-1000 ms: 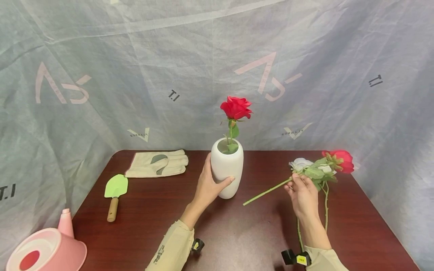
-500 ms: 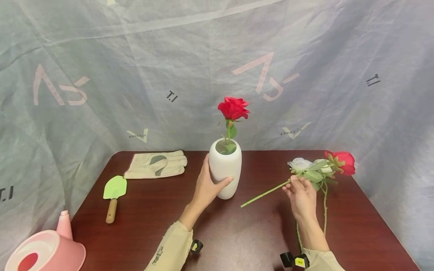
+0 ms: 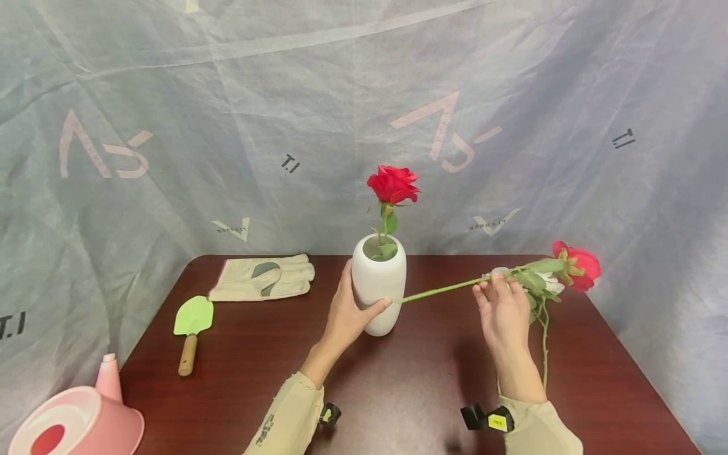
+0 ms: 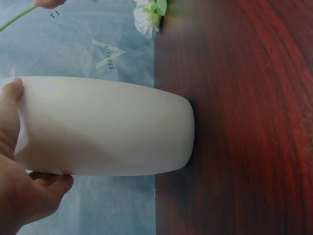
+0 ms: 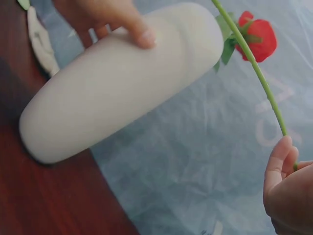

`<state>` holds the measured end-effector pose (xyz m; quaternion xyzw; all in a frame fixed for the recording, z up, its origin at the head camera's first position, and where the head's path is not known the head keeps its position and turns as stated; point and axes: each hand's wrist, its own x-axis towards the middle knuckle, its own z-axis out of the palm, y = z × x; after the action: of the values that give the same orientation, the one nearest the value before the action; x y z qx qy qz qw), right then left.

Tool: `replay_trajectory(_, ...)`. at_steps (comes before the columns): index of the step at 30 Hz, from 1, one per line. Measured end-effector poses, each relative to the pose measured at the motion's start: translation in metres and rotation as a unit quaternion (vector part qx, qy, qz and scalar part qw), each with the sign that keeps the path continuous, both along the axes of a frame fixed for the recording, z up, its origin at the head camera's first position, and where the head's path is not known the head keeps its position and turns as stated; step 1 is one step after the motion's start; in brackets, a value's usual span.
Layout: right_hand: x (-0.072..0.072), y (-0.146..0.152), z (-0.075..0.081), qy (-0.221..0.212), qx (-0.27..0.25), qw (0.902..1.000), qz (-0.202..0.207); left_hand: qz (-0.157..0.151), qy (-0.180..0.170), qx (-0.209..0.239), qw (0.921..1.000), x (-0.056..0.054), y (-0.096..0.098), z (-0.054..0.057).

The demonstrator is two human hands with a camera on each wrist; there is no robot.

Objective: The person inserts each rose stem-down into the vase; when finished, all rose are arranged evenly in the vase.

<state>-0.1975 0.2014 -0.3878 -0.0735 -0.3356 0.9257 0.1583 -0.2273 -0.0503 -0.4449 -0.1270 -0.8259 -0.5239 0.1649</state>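
My left hand (image 3: 347, 316) grips the white vase (image 3: 378, 291) round its left side, thumb across the front. The vase stands upright on the table, and a red rose (image 3: 394, 183) rises from its mouth. To the right, my right hand (image 3: 505, 319) pinches the green stem (image 3: 440, 291) of another red flower (image 3: 584, 268). That stem slants, its cut end pointing at the vase and the bloom away to the right. In the left wrist view a gap separates the stem (image 4: 18, 19) from the vase (image 4: 107, 127). White flowers (image 3: 552, 284) lie partly hidden behind my right hand.
At the back left lies a cream work glove (image 3: 261, 278). Nearer stands a pink watering can (image 3: 108, 420), with a green trowel (image 3: 194, 316) with a wooden handle beyond it. A grey cloth backdrop (image 3: 318, 95) hangs right behind the table.
My right hand has risen slightly with the red flower, lifting it off the white ones. The stem's cut end has swung up towards the vase. My left hand stays on the vase.
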Motion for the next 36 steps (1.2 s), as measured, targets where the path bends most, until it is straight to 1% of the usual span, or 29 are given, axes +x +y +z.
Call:
replay_trajectory(3, -0.002, -0.003, 0.009, 0.012, -0.030, 0.9995, -0.005, 0.001, 0.002, -0.002, 1.0000, 0.000, 0.000, 0.001)
replay_trajectory(7, -0.007, -0.011, 0.021, 0.020, -0.063, 0.9973, -0.031, 0.002, 0.003, -0.004, 1.0000, 0.000, 0.000, 0.002)
replay_trajectory(11, -0.013, -0.021, 0.029, 0.015, -0.060, 0.9966, -0.055, 0.000, -0.001, -0.001, 1.0000, 0.002, -0.001, 0.001)
replay_trajectory(16, -0.018, -0.032, 0.035, 0.022, -0.019, 0.9969, -0.073, -0.001, -0.005, 0.001, 1.0000, 0.004, -0.002, -0.001)
replay_trajectory(22, -0.018, -0.040, 0.039, 0.037, 0.032, 0.9942, -0.095, -0.003, -0.002, -0.001, 1.0000, 0.004, -0.001, -0.003)
replay_trajectory(26, -0.020, -0.040, 0.041, 0.054, 0.060, 0.9901, -0.115, -0.002, 0.002, -0.001, 1.0000, 0.003, -0.001, -0.002)
replay_trajectory(31, -0.021, -0.042, 0.045, 0.069, 0.083, 0.9851, -0.134, -0.003, 0.009, 0.001, 1.0000, 0.001, -0.001, -0.002)
replay_trajectory(36, -0.022, -0.044, 0.048, 0.078, 0.128, 0.9778, -0.147, 0.000, 0.010, 0.001, 0.9999, 0.000, 0.000, -0.001)
